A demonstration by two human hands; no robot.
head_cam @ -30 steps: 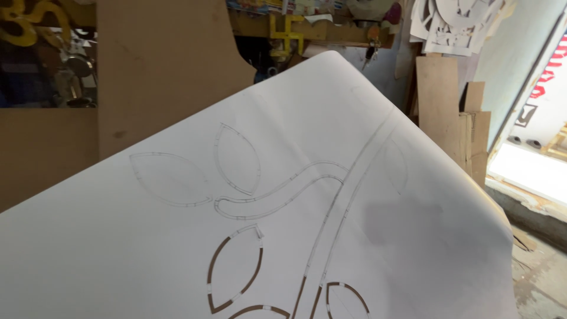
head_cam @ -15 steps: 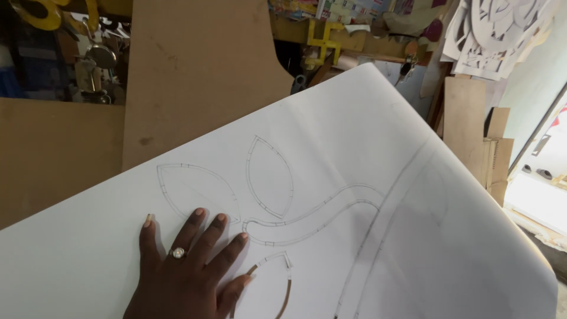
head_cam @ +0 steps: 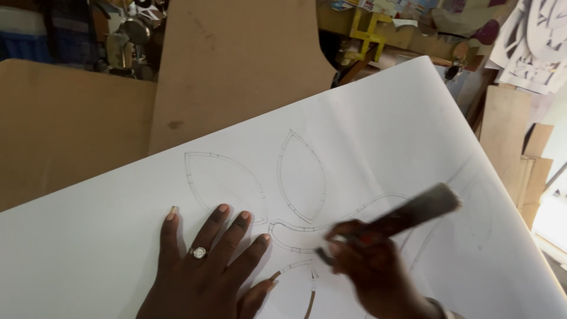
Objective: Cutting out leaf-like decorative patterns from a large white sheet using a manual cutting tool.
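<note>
Behind your work you have a tall brown board (head_cam: 236, 65) leaning upright, a second brown panel (head_cam: 65, 130) at left, a yellow bracket (head_cam: 367, 32), and white cut-out shapes (head_cam: 531, 47) stacked upper right.

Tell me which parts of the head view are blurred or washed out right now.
Head view: the right hand and the dark tool in its grip are smeared by motion blur; the left hand, flat on the white sheet, is sharp, as are the drawn leaf outlines; bright light washes out the lower right edge.
</note>
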